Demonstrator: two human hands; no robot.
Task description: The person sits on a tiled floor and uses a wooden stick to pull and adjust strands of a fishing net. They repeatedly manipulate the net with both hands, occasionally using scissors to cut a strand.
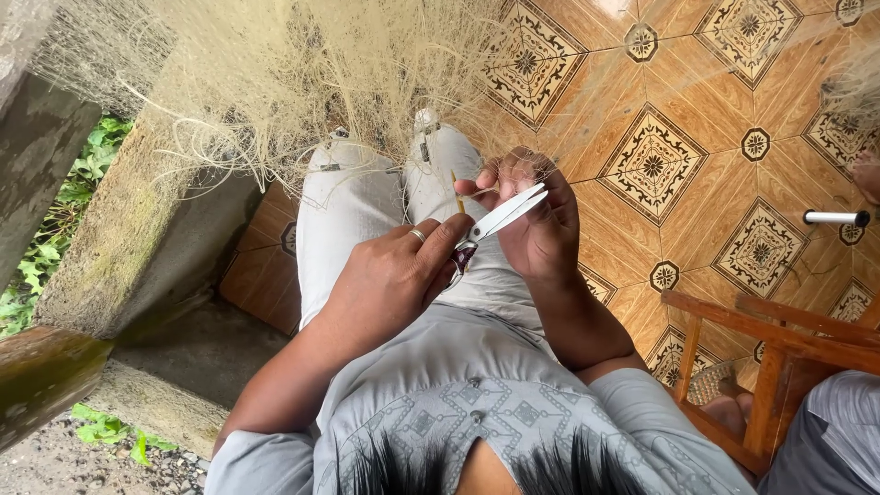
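Left hand (390, 275) curled shut around the dark handle of the snips (500, 218), thumb laid along the top, a ring (417, 235) on one finger; white blades open in a narrow V, tips aimed toward 2 o'clock and lying against the right hand (536, 215). Right fingers (486, 180) pinched together on fine strands of net (302, 73), with a thin yellow needle (456, 192) upright just at 9 o'clock of that pinch, whether gripped or only tucked behind cannot be told. Snips between the two hands, above the lap, near frame centre. Pale, tangled net hanging from 12 o'clock, draped over both knees of light trousers (348, 211) and spreading across the upper left. Grey patterned shirt (458, 403) with buttons at 6 o'clock. Orange patterned tile floor (706, 101) from 1 to 4 o'clock. Wooden chair (761, 330) at 4 o'clock, another person's bare foot (724, 408) beneath it and grey sleeve at the corner. Metal tube (836, 218) at 3 o'clock. Mossy concrete ledge (119, 238) at 9 o'clock, green leaves (64, 202) beyond it, gravel at 7 o'clock.
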